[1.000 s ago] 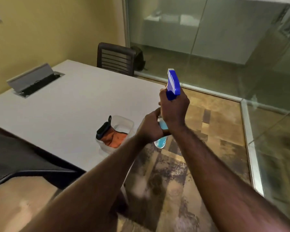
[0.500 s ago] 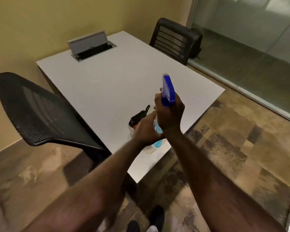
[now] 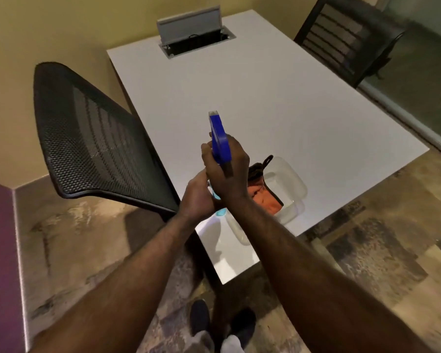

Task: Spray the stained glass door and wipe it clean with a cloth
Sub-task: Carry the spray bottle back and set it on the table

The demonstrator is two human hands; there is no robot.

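Blue-topped spray bottle [image 3: 220,143] is sitting in both hands above the table [image 3: 265,103]: right hand [image 3: 227,171] wrapping the neck, left hand [image 3: 197,197] closing round the body. Looks light, rigid, maybe slick plastic; neck's the spot. Soft orange cloth [image 3: 264,197] is waiting in the clear tub [image 3: 290,184].

Blue sprayer head [image 3: 220,138]; orange cloth [image 3: 264,198]; white table [image 3: 265,98].

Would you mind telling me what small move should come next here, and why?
Probably free the left hand to lift the orange cloth from the clear container: both hands grip the spray bottle, and wiping needs the cloth.
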